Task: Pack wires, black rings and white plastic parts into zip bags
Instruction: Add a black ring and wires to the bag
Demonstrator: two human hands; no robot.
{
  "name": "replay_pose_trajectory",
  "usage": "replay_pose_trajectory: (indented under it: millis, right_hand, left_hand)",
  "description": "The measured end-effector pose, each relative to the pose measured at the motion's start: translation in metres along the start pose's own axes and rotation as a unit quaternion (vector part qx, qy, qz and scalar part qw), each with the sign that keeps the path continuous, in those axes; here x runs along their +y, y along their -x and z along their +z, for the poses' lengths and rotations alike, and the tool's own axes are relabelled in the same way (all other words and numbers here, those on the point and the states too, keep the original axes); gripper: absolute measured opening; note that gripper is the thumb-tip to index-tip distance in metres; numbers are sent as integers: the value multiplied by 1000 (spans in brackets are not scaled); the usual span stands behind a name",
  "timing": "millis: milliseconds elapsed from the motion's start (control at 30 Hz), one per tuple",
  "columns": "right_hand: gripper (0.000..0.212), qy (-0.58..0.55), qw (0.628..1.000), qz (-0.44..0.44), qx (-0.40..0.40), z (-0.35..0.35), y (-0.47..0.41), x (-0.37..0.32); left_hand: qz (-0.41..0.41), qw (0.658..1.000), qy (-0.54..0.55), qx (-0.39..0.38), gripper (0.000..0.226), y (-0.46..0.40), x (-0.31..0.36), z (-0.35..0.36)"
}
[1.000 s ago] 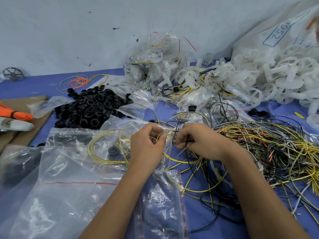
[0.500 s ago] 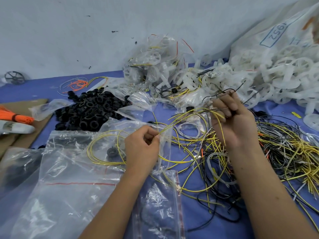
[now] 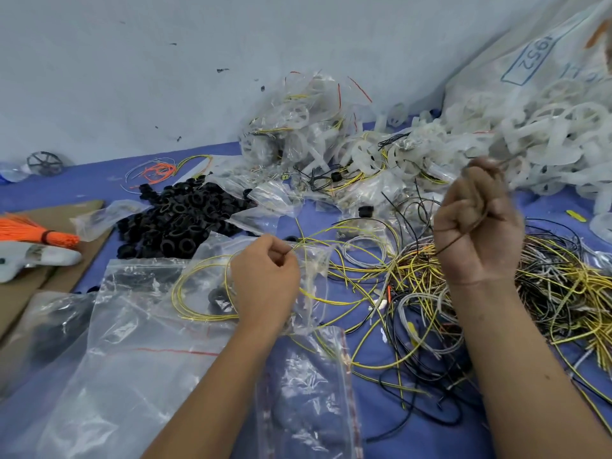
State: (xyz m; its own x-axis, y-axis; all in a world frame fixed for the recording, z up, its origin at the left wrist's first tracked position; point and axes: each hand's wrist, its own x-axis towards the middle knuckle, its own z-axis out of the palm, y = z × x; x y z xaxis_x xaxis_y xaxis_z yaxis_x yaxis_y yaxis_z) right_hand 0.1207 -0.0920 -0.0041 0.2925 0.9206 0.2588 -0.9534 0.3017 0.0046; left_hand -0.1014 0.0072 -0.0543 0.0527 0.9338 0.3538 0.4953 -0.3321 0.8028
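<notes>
The thin black wire (image 3: pixel 463 236) we lift from the wire tangle (image 3: pixel 463 286) is light and springy, likely to snag, so we judge a grip near its end best. Our right hand (image 3: pixel 477 223) holds it in curled fingers above the pile. Our left hand (image 3: pixel 265 279) pinches a yellow wire (image 3: pixel 334 228) at the mouth of the zip bag (image 3: pixel 205 286). Black rings (image 3: pixel 178 220) lie beyond on the blue table (image 3: pixel 381 409).

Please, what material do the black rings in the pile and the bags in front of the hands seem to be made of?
The black rings look like rubber or soft plastic: matte black, dull, with almost no shine. The bags look like thin clear plastic film: see-through, glossy and creased, with a red line across one of them.
</notes>
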Motion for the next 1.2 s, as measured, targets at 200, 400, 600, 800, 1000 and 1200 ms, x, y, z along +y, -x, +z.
replay_pose_trajectory:
  millis: [200, 400, 600, 800, 1000, 1200]
  right_hand:
    - [10, 214, 972, 75, -59, -5, -8, 20]
    - [12, 344, 939, 8, -6, -13, -15, 33]
    - [25, 478, 878, -1, 31, -20, -16, 54]
    - [31, 665, 747, -15, 6, -36, -14, 82]
    - [16, 923, 367, -21, -115, -49, -9, 90]
    - [26, 981, 101, 25, -162, -43, -9, 109]
  left_hand:
    - [0, 988, 131, -78, 23, -4, 32, 28]
    - [55, 998, -19, -32, 18, 11, 2, 26]
    - [51, 987, -147, -48, 10, 2, -31, -1]
    - [72, 997, -22, 36, 10, 0, -30, -7]
    - [84, 958, 273, -20, 36, 4, -13, -18]
    - [82, 968, 187, -148, 44, 1, -15, -22]
